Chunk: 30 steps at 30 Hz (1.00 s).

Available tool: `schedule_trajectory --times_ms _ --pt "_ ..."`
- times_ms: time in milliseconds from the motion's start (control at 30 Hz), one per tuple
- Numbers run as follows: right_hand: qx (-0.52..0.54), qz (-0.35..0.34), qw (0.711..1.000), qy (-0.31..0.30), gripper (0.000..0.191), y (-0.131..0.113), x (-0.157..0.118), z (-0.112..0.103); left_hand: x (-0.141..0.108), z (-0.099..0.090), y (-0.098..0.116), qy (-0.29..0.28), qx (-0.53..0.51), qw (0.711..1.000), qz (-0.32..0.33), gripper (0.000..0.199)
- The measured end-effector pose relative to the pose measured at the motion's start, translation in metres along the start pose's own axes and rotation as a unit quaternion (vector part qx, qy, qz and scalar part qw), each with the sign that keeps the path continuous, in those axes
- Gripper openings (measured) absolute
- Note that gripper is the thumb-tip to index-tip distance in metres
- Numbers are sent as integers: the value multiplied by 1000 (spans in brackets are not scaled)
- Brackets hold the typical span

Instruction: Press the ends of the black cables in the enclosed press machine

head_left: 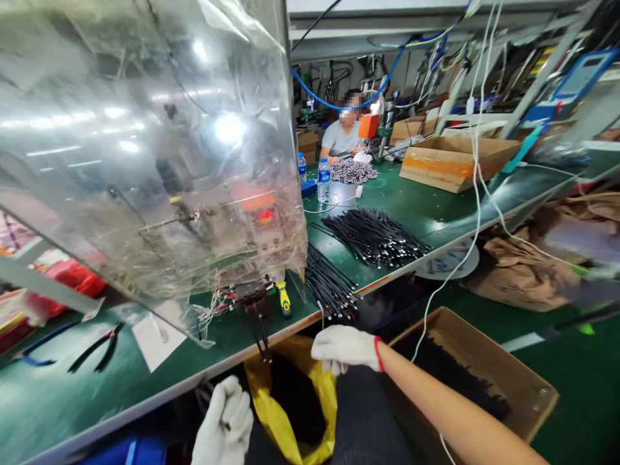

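Observation:
My right hand (343,349), in a white cotton glove with a red cuff, hangs just below the green bench's front edge (310,321), over the rim of a yellow plastic bag (285,403). Dark contents fill the bag. My left hand (223,423), also gloved in white, is curled at the bottom of the view beside the bag. Whether either glove holds a thin wire I cannot tell. To my right, an open cardboard box (477,352) holds a dark mass of black cables (455,374).
Bundles of black cables (375,237) and a yellow-handled screwdriver (284,298) lie on the bench. A clear plastic sheet (145,161) covers a machine at left. Pliers (97,345) lie left. A seated co-worker (341,137) works beyond a cardboard box (458,161).

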State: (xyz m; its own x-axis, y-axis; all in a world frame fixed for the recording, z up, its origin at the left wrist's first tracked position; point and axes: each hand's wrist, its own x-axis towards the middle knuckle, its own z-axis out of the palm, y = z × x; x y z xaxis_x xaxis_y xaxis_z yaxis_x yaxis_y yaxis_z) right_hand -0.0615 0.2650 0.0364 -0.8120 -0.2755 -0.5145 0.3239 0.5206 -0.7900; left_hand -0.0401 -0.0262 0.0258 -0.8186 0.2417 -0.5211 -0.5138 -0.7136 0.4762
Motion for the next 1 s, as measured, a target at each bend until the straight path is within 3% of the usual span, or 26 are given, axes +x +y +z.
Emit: schedule_trajectory --times_ms 33,100,200,267,333,433,533,633,733,800,867,933,1000 --pt "8 -17 1000 20 27 -8 -7 -20 10 10 1 -11 23 999 24 25" --pt "-12 -47 989 137 29 -23 -12 -61 28 27 1 -35 80 994 69 41" --pt "-161 -20 931 328 29 -39 7 -112 44 46 -3 -53 176 979 88 62" --pt "-245 17 893 378 31 -44 32 -132 46 56 -6 -42 245 965 87 66" --pt "-272 35 882 383 36 -47 56 -139 41 62 -8 -14 320 942 99 64" --pt "-275 40 883 378 37 -49 80 -137 28 65 -9 28 420 901 110 53" --pt "-267 33 886 378 25 -56 81 -137 17 61 -10 27 467 880 84 48" --pt "-225 13 889 398 25 -68 66 -147 12 59 -12 -16 449 890 73 48" --pt "17 -85 912 401 24 -82 44 -155 7 64 -15 -53 352 932 71 51" --pt "204 -162 887 382 25 -90 27 -150 1 70 -17 -44 279 957 70 49" --pt "305 -221 841 388 27 -99 8 -134 -7 72 -21 -23 243 967 75 44" --pt "362 -266 800 398 29 -106 -11 -105 -19 65 -28 -7 259 962 80 40" --pt "398 -277 786 384 34 -110 -27 -65 -32 47 -38 11 304 950 74 38"
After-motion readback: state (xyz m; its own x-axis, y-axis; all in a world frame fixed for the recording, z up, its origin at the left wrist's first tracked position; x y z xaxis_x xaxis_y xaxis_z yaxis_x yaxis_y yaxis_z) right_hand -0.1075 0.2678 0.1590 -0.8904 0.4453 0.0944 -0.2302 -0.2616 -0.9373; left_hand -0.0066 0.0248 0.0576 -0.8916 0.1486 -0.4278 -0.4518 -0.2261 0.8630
